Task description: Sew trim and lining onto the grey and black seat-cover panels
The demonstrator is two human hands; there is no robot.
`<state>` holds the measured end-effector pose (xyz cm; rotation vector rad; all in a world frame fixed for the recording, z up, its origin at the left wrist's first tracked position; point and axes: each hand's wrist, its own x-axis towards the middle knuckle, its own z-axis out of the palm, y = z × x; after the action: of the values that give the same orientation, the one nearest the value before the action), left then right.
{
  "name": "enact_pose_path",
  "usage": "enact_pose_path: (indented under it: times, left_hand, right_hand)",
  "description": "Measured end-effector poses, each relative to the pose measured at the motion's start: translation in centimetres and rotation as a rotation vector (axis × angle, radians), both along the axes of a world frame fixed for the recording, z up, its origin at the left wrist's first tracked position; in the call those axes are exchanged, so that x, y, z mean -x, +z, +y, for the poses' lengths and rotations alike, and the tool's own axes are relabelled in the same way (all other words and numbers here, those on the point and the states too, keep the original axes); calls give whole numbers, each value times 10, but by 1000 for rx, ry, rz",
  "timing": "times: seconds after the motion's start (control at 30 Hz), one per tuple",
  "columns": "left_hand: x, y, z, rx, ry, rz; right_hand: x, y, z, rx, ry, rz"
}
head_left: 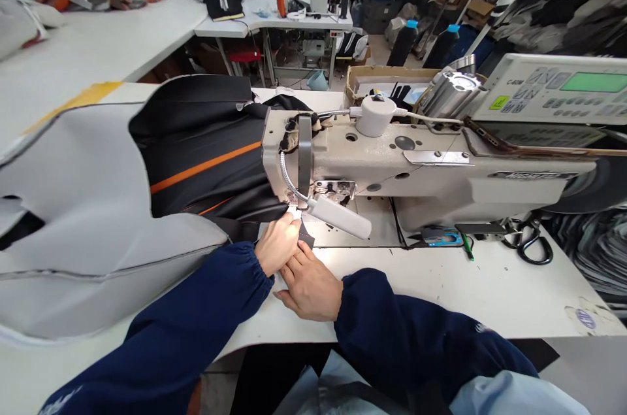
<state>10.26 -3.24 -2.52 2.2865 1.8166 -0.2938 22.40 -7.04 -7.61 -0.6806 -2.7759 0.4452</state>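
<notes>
My left hand (279, 242) is closed, its fingertips pinching the edge of the work close beside the needle area of a sewing machine (362, 160). A small white piece (294, 211) shows at those fingertips; I cannot make out what it is. My right hand (313, 283) lies flat with fingers stretched out, just below the left and touching it, over the edge of the dark material. The sewn cover (200, 140) is black with orange stripes and spreads left of the machine. Its pale grey backing (93, 206) faces up. The needle itself is hidden.
A small lamp (340, 217) hangs on a bent metal neck by the machine head. Scissors (535, 246), blue snips (441, 236) and a green pen (467, 247) lie on the right of the white table (416, 297). A control panel (558, 88) and cardboard box (350, 85) stand behind.
</notes>
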Motion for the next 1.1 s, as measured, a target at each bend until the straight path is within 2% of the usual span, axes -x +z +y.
enact_pose_path:
  times: [0.17, 0.37, 0.53, 0.67, 0.8, 0.93, 1.0, 1.1]
  left_hand:
    - [18, 0, -1, -284, -117, 31]
    - [27, -8, -7, -178, -118, -51]
    - [14, -16, -4, -191, -83, -30]
    - [11, -16, 0, -218, -68, -11]
    - [12, -14, 1, -214, -56, -55]
    - [13, -14, 2, -187, -58, -112]
    - [14, -15, 4, -191, -69, -111]
    - [12, -15, 6, -199, -94, -77]
  right_hand:
    - [0, 2, -6, -5, 21, 8]
    - [6, 3, -12, -60, 7, 0]
    - [31, -2, -4, -122, 21, 14]
    - [47, -9, 3, -86, 84, 10]
    - [17, -8, 15, -95, 125, 172]
    - [-25, -9, 24, -110, -11, 303]
    - [-27, -12, 24, -132, -30, 256]
    - [-8, -16, 18, -149, -21, 150]
